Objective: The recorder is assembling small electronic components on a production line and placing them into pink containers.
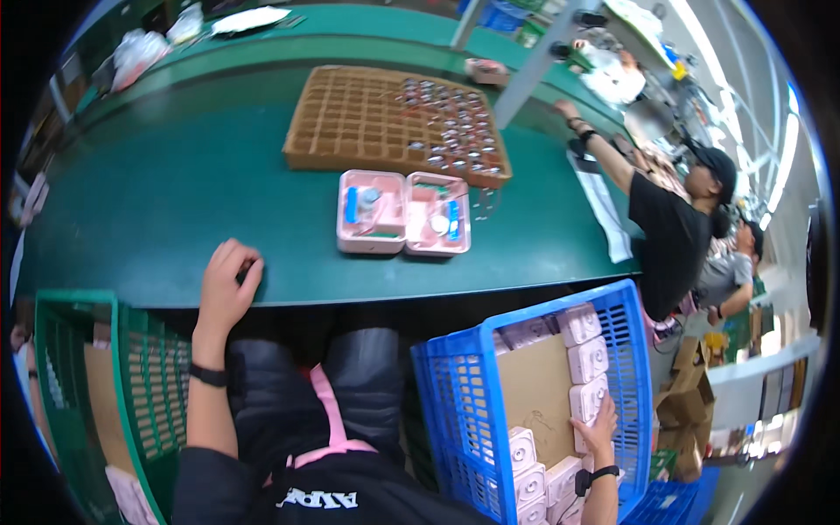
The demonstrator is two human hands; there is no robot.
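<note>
My left hand (229, 284) rests at the near edge of the green table, fingers loosely curled and thumb apart, with nothing visible in it. My right hand (598, 432) reaches into a blue plastic crate (490, 394) at my right. Its thumb and fingers are around the near end of a square pink box (588, 399) with a round mark on its face. That box ends a row of similar ones along the crate's right side. On the table lie two open pink casing halves (374, 245), side by side, with blue and round parts and wires inside.
Behind the casing stands a brown compartment tray (350, 114), partly filled with small wired parts. A green crate (122, 394) stands at my left. More pink boxes (522, 451) sit in the blue crate's near end. A co-worker (674, 227) reaches over the table's right side.
</note>
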